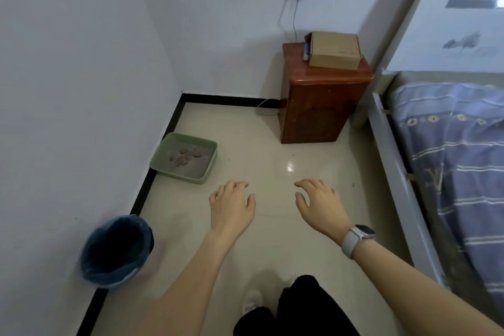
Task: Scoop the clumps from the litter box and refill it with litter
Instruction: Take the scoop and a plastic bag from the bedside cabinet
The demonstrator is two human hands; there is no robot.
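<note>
A green litter box [210, 162] sits on the tiled floor against the left wall, holding grey litter with several brownish clumps [184, 157] near its middle. My left hand [231, 204] hovers in the air just right of and nearer than the box, fingers loosely curled, holding nothing. My right hand [319, 206], a watch on its wrist, hangs level with it further right, also empty with relaxed fingers. No scoop or litter bag shows in view.
A bin lined with a blue bag [117, 251] stands by the left wall near me. A red-brown wooden cabinet [321, 101] carries a cardboard box [334, 49] at the back. A bed with a blue striped cover [458, 161] fills the right side.
</note>
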